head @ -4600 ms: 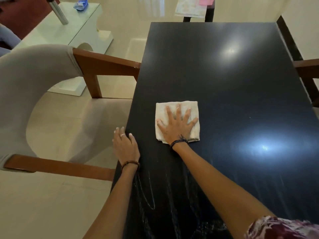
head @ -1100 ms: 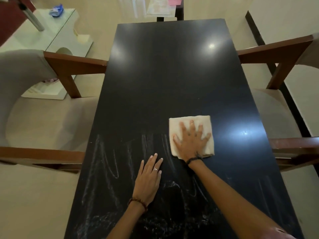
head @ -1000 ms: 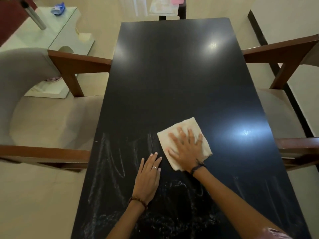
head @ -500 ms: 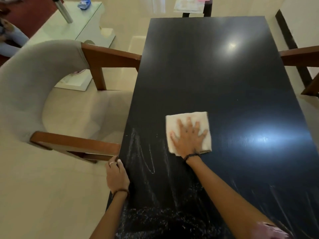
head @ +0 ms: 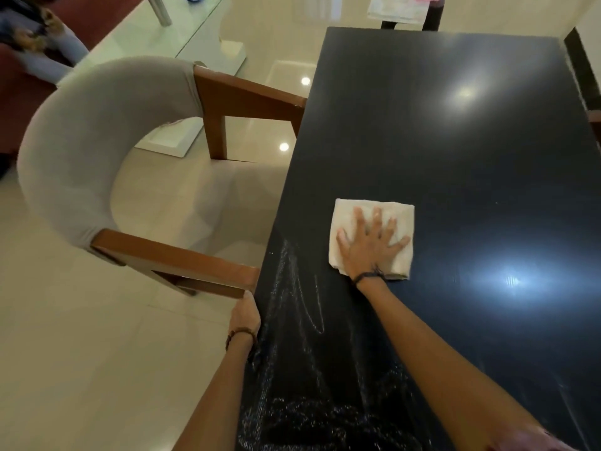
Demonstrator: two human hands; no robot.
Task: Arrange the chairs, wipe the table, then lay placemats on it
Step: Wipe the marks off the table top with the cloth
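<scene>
A glossy black table [head: 455,131] fills the right of the view. A folded white cloth [head: 374,208] lies on it near the left edge. My right hand [head: 370,245] presses flat on the cloth, fingers spread. Wet streaks [head: 299,307] mark the near part of the tabletop. My left hand [head: 245,315] grips the table's left edge, just below the chair's near armrest. A grey padded chair with wooden arms [head: 97,141] stands tucked against the table's left side.
A glass-topped side table [head: 182,30] stands at the far left. Patterned placemats [head: 396,9] lie on a dark stool beyond the table's far end. A wooden chair arm [head: 594,117] shows at the right edge. Pale tiled floor lies to the left.
The cloth and my right hand have slid left and farther up the table. My left hand left the tabletop and now holds its left edge. The view has turned left.
</scene>
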